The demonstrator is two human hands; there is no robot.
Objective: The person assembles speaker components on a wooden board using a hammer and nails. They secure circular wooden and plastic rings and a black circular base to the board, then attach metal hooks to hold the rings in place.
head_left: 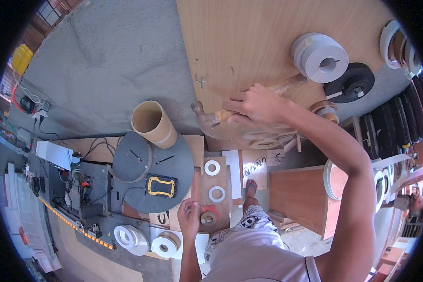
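My right hand [258, 107] is wrapped round the wooden handle of a claw hammer [207, 121]. The hammer's metal head is on the left, in front of the lower part of a large upright wood-grain panel [249, 33]. Up and left of the head, a small metal hook [201, 81] sticks out of the panel. A thin nail-like piece [232, 70] shows to the hook's right. Lower down, my left hand [189, 217] is held with curled fingers close together, beside a round grey tabletop; whatever it may hold is too small to make out.
A cardboard tube [156, 124] and a yellow-black device [161, 186] stand on the round grey tabletop [136, 203]. Machinery [80, 188] is at the left. White tape rolls [319, 57] hang on the panel, near a black disc [350, 82]. A wooden box [296, 197] stands at right.
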